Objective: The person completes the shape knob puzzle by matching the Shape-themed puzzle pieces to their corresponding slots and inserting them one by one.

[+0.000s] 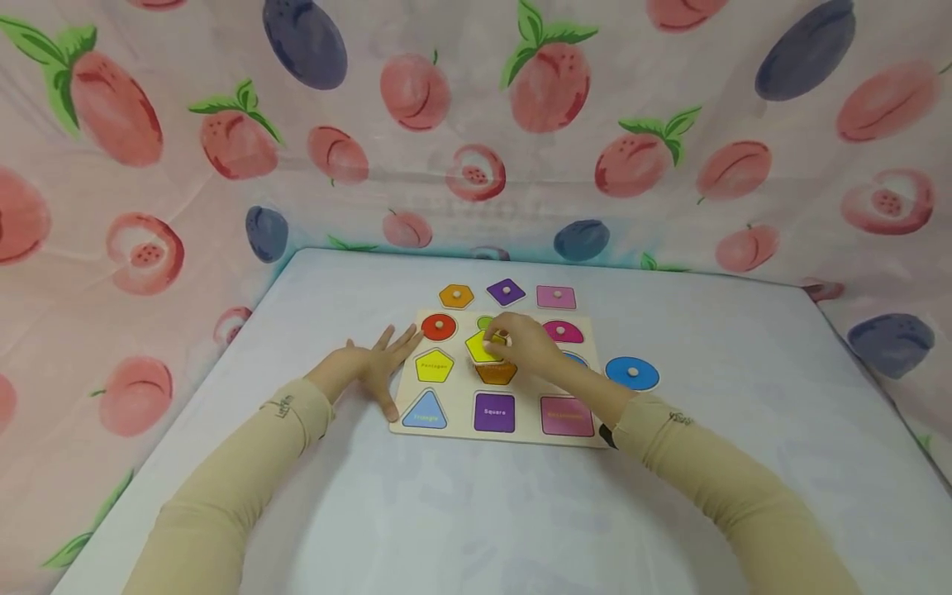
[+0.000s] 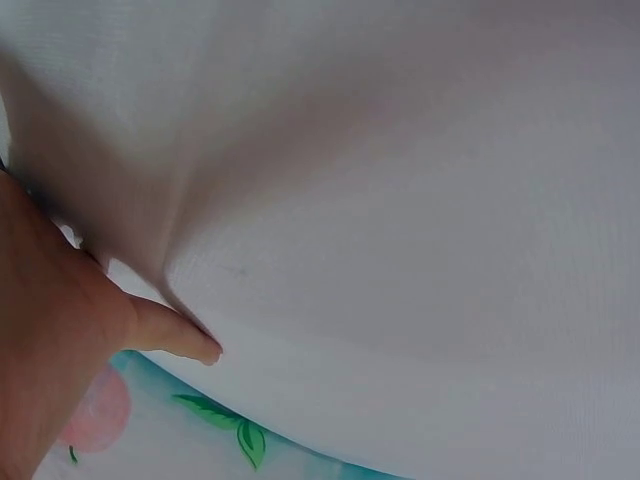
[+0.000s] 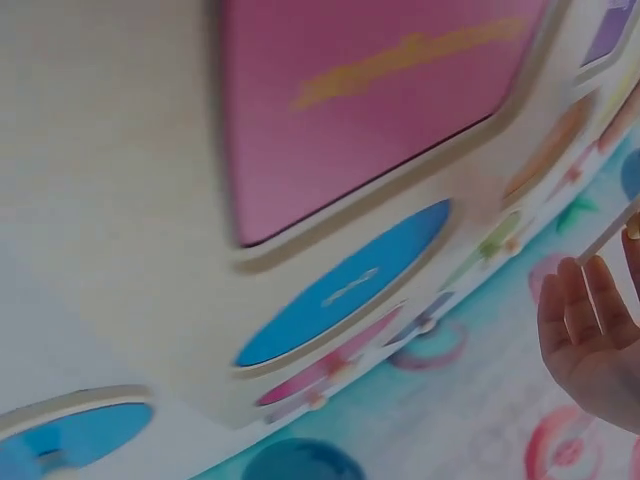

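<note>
A pale wooden shape-puzzle board (image 1: 459, 413) lies on the white-covered table. My right hand (image 1: 528, 343) pinches a yellow pentagon puzzle piece (image 1: 479, 349), which is raised over the middle of the board, partly covering the orange recess (image 1: 496, 374). To its left is the yellow recess (image 1: 434, 367) labelled Pentagon. Fingers spread, my left hand (image 1: 375, 364) rests along the board's left edge. In the right wrist view the right hand (image 3: 595, 350) shows at the right edge, the piece mostly out of frame. The left wrist view has the left hand (image 2: 70, 320) by the tablecloth.
Behind the board lie an orange hexagon (image 1: 456, 296), a purple diamond (image 1: 506, 291) and a pink rectangle (image 1: 556, 297). A blue oval (image 1: 632, 373) lies to the right. Red (image 1: 439, 326) and magenta (image 1: 564, 332) knobbed pieces sit in the board. Fruit-print cloth (image 1: 476, 107) hangs behind.
</note>
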Motion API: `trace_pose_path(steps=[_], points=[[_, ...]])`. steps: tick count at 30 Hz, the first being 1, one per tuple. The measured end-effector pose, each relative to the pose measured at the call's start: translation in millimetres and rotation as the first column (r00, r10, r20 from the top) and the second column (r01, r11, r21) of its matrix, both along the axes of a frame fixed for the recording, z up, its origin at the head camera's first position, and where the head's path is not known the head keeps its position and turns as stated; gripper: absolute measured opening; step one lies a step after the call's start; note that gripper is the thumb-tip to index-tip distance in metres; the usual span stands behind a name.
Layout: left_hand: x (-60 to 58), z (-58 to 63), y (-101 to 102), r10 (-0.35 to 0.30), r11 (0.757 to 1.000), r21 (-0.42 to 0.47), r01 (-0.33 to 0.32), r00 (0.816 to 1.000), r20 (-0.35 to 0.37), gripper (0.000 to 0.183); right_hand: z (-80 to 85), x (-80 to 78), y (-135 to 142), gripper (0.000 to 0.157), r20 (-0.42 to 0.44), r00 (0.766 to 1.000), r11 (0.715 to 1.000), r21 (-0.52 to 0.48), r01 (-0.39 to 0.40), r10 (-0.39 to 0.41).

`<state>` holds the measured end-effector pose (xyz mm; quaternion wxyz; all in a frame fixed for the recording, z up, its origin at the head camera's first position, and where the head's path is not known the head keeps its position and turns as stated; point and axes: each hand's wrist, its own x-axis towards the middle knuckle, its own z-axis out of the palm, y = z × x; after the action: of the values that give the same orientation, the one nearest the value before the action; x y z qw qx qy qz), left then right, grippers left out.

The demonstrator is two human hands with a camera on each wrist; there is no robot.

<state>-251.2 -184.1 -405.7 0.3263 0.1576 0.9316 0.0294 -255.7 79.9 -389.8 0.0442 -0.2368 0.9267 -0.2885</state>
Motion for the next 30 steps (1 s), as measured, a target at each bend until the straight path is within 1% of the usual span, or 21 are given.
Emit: trace_pose_path(steps=[3, 7, 14, 16, 19, 23, 30], points=[[-0.7, -1.3, -1, 0.003, 1.000, 0.001, -0.003, 1.000, -0.002, 0.141, 1.5, 2.2, -13, 0.012, 0.011, 1.000, 1.000, 0.019, -0.007, 0.006], [-2.4, -2.7, -1, 0.003, 1.000, 0.001, -0.003, 1.000, 0.005, 0.141, 2.5, 4.5, -26, 0.011, 0.003, 1.000, 0.999, 0.029, -0.030, 0.030], [-1.2, 2.2, -2, 0.002, 1.000, 0.012, -0.002, 1.000, 0.007, 0.142, 5.1, 8.2, -42, 0.011, -0.078, 0.992, 0.995, 0.012, -0.102, 0.103], [-0.7, 2.8, -3, -0.001, 1.000, 0.012, 0.001, 1.000, 0.001, 0.142, 4.3, 8.8, -47, 0.011, -0.090, 0.989, 0.993, 0.009, -0.116, 0.116], [-0.5, 1.5, -4, -0.012, 1.000, 0.008, 0.012, 1.000, -0.004, 0.142, 1.2, 8.8, -55, 0.011, -0.086, 0.988, 0.992, 0.015, -0.127, 0.128], [-0.2, -0.3, -5, -0.013, 1.000, 0.010, 0.014, 1.000, -0.005, 0.142, -3.1, 7.2, -64, 0.012, -0.068, 0.988, 0.989, 0.050, -0.137, 0.140], [-0.5, -0.9, -4, -0.010, 1.000, 0.011, 0.010, 1.000, -0.008, 0.141, -3.7, 4.0, -76, 0.014, -0.019, 0.991, 0.988, 0.089, -0.127, 0.129]])
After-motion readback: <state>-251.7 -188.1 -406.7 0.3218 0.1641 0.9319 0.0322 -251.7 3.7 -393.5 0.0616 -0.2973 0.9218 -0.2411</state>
